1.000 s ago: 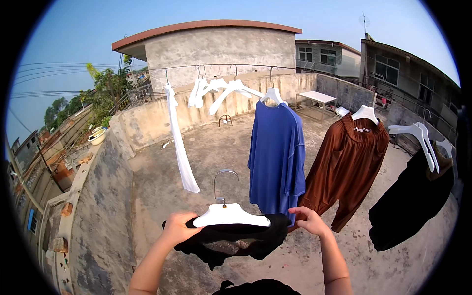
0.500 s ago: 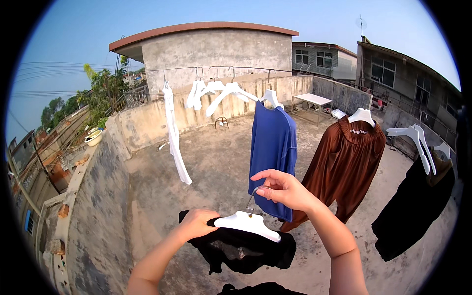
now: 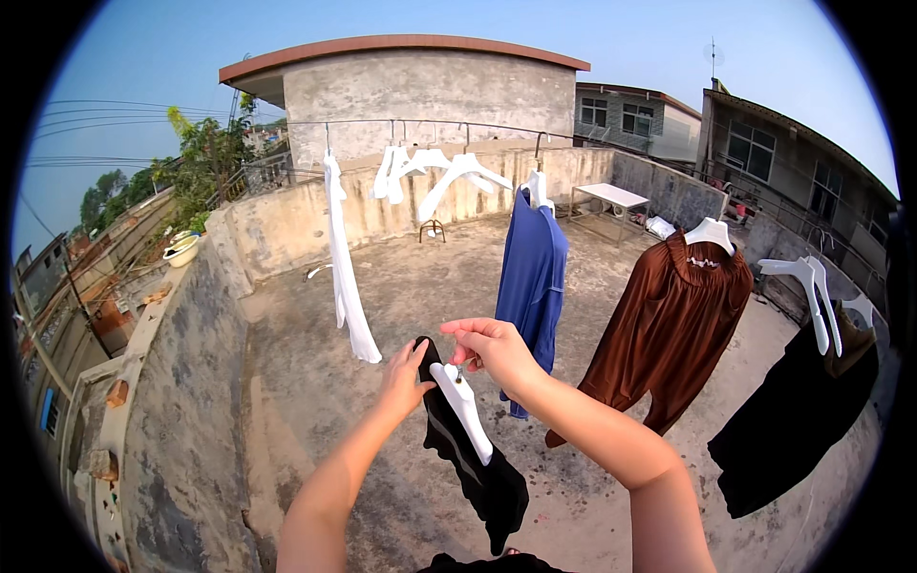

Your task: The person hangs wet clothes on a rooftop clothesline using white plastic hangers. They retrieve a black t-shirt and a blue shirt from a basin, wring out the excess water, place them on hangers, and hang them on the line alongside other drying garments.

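A black garment [image 3: 499,497] hangs on a white hanger [image 3: 466,413] in front of me, turned at a steep slant. My right hand [image 3: 492,353] pinches the hanger's metal hook, most of which my fingers hide. At the garment's upper left end, my left hand [image 3: 405,380] grips the cloth near the hanger's tip, thumb in front. Just beyond my right hand, a blue top [image 3: 531,277] hangs from the line on its own white hanger. Nearer on the right is a brown gathered garment [image 3: 669,325], also on a white hanger.
Bare white hangers [image 3: 457,180] and a narrow white garment [image 3: 346,258] hang on the metal line [image 3: 497,127] ahead. Far right, a black garment [image 3: 798,420] hangs beside more hangers. A white table [image 3: 611,195] stands behind. The low wall [image 3: 181,382] borders the left.
The black garment and hanger have swung from broad-side to a steep, narrow angle. Both hands have risen and drawn closer together. The blue top appears turned more edge-on.
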`<action>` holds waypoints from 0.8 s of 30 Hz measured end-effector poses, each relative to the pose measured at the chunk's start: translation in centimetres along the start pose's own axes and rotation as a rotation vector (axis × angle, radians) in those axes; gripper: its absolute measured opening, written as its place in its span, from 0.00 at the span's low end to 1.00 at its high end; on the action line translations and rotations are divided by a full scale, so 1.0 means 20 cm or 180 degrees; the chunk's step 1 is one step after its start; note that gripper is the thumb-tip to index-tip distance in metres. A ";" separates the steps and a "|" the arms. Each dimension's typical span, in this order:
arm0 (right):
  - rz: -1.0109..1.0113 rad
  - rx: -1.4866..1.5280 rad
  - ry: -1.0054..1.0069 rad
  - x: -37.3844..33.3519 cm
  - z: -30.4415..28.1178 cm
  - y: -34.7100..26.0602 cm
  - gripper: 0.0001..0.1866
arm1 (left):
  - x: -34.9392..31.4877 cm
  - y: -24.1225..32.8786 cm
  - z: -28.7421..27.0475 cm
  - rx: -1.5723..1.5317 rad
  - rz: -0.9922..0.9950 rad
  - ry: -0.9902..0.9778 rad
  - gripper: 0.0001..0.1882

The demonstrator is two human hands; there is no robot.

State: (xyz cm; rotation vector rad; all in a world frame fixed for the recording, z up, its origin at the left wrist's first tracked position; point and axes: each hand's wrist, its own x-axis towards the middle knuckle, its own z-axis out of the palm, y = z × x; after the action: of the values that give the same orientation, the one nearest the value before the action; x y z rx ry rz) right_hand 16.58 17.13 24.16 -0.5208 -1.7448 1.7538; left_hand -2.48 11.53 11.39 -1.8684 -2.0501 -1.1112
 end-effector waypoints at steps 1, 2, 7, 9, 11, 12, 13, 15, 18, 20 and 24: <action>0.0015 0.0088 0.0139 0.03 0.01 0.03 0.13 | -0.03 -0.01 0.02 -0.0252 -0.0280 0.0010 0.31; 0.0011 0.0118 0.0284 0.05 0.01 0.05 0.13 | -0.07 -0.03 0.04 -0.0502 -0.0562 0.0022 0.31; 0.0204 0.0321 0.0696 0.13 0.02 0.19 0.15 | -0.31 0.19 0.02 -0.0916 -0.1529 -0.0676 0.41; 0.0301 0.0365 0.0762 0.15 0.05 0.20 0.16 | -0.41 0.24 0.09 -0.0653 -0.1561 -0.0879 0.42; 0.0332 0.0399 0.0637 0.18 0.07 0.19 0.17 | -0.45 0.24 0.10 -0.0601 -0.1516 -0.1048 0.41; 0.0304 0.0452 0.0623 0.18 0.08 0.19 0.17 | -0.46 0.24 0.10 -0.0686 -0.1477 -0.1125 0.39; 0.0267 0.0511 0.0604 0.18 0.09 0.17 0.17 | -0.46 0.23 0.09 -0.0760 -0.1435 -0.1197 0.37; 0.0199 0.0499 0.0453 0.18 0.09 0.13 0.18 | -0.46 0.20 0.09 -0.0754 -0.1502 -0.0972 0.26; 0.0106 0.0554 0.0328 0.19 0.06 0.10 0.18 | -0.43 0.17 0.03 -0.0771 -0.1393 -0.0609 0.19; 0.0077 0.0565 0.0297 0.19 0.04 0.08 0.19 | -0.40 0.16 -0.01 -0.0596 -0.1363 -0.0605 0.19; 0.0017 0.0537 0.0151 0.16 0.02 0.05 0.22 | -0.41 0.04 0.00 -0.1094 -0.1245 -0.0466 0.18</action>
State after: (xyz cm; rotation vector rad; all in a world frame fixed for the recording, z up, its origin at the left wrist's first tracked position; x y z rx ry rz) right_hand 13.91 18.97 23.71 -0.4902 -1.5476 1.8571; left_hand -0.09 4.83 7.05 -1.7745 -2.5204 -1.5466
